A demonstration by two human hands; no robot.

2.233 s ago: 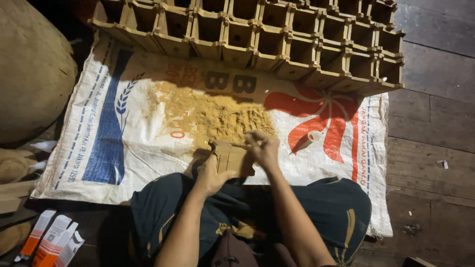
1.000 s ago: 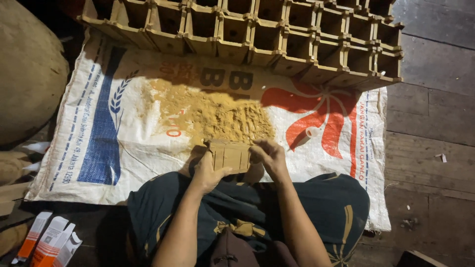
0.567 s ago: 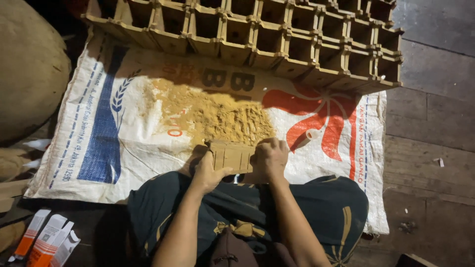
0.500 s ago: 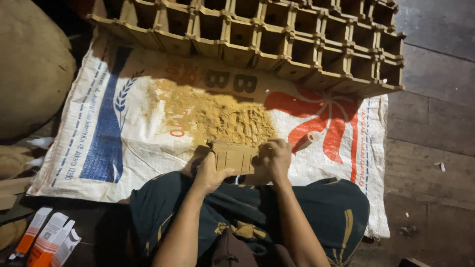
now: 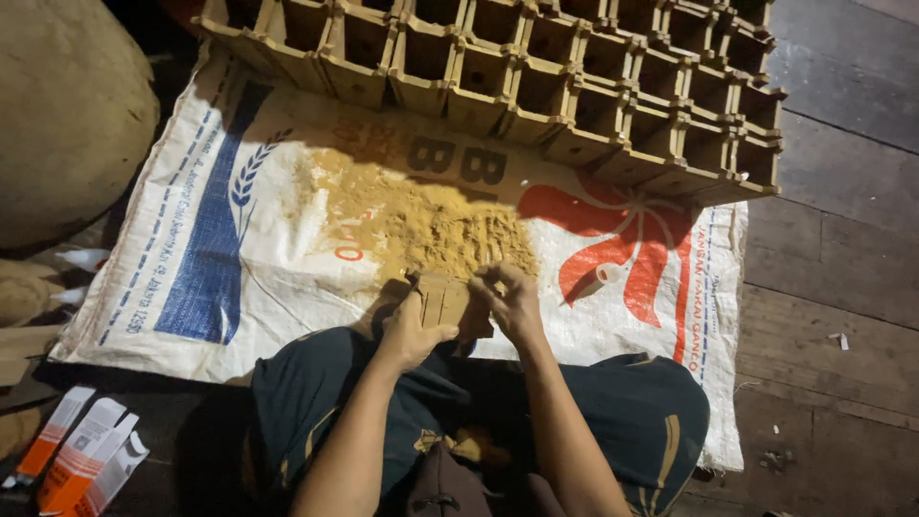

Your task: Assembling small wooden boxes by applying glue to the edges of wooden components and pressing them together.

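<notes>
A small flat cardboard piece [image 5: 443, 300] sits upright-ish between the two hands, at the near edge of the yellow powder heap [image 5: 421, 225]. It is a folded carton blank or small box; its long axis seems to run away from the person, toward the heap, with its creases running the same way. Its far end touches the powder.

The left hand [image 5: 414, 330] is curled round the left side of the cardboard piece, thumb lying across its near face, fingers closed behind it. The right hand [image 5: 510, 299] is bent at the wrist, fingers curled down onto the right top edge of the piece, pinching or pressing it there; how tightly, I cannot tell. Both forearms reach forward from the lap and converge on the piece.

The person sits cross-legged in dark green trousers [image 5: 632, 412] on a wooden floor [image 5: 842, 287]. One white woven sack [image 5: 249, 239], printed in blue and red, lies spread flat on the floor and carries the one heap of powder. Beyond it stands a block of open cardboard boxes [image 5: 574, 86] packed mouth-up in rows, at least two rows deep and more than twenty in all; an exact count is not possible. At lower left lie about three flat orange-and-white cartons [image 5: 86, 460]. One large brown sack [image 5: 57, 115] bulges at the upper left.
</notes>
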